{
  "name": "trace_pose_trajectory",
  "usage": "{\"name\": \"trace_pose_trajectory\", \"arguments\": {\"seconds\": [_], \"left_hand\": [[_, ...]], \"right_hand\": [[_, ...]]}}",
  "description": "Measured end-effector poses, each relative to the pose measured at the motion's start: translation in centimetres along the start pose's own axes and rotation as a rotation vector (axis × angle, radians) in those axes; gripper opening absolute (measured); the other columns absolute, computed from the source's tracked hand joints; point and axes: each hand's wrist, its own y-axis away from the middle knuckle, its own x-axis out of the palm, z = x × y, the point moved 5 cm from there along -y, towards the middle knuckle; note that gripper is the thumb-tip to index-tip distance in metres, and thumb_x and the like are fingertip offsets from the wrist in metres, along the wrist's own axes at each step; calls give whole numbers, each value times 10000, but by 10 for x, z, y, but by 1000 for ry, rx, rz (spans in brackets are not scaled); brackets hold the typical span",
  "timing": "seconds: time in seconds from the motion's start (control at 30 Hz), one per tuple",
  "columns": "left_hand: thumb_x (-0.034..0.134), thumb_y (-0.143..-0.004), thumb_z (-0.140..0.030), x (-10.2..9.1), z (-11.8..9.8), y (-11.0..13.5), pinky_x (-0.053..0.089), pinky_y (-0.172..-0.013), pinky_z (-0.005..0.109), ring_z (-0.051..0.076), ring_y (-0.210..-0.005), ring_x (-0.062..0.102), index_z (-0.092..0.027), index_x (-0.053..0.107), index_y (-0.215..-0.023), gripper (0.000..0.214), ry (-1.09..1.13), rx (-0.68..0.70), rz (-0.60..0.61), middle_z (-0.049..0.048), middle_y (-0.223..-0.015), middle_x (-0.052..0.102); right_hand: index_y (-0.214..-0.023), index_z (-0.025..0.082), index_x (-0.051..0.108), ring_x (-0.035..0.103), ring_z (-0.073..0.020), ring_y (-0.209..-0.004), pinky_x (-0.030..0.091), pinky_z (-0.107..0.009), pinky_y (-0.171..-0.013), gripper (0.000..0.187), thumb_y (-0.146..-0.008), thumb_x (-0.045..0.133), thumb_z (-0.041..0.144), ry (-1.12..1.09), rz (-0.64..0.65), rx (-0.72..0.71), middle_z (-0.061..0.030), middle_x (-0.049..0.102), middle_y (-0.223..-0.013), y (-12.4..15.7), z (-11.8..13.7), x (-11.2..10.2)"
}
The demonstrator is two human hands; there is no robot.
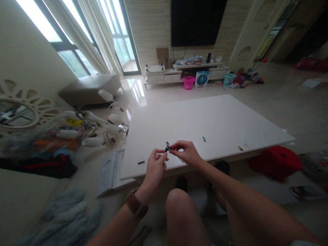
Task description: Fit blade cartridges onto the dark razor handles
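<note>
My left hand [156, 163] and my right hand [185, 152] meet over the near edge of a white table [205, 119]. Both pinch one small black object [167, 148] between their fingertips; its exact form is too small to make out. A brown watch strap sits on my left wrist. On the tabletop lie a small black piece [141, 162] to the left of my hands, a small green piece [204, 139] to the right, and a tiny yellowish bit [240, 148] near the right front edge.
A red stool [275, 162] stands under the table's right corner. A chandelier with white shades [99, 124] and a pile of cloth lie at left. My bare knees [179, 208] are below the table edge. A TV cabinet, pink basket [189, 82] and teal basket stand far back.
</note>
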Motion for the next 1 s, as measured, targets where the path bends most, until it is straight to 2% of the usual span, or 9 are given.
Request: {"name": "trace_pose_trajectory", "arguments": {"seconds": [1.0], "left_hand": [[654,-767,-406,2,4,2,165,-349,158,27,-374,299,-220,505,-963,309,24,-64,20,-58,-698,536]], "right_hand": [[-860,175,786,678,-150,-689,524,-253,-646,119,-767,771,248,11,31,15,-43,760,-778,0,2,0]]}}
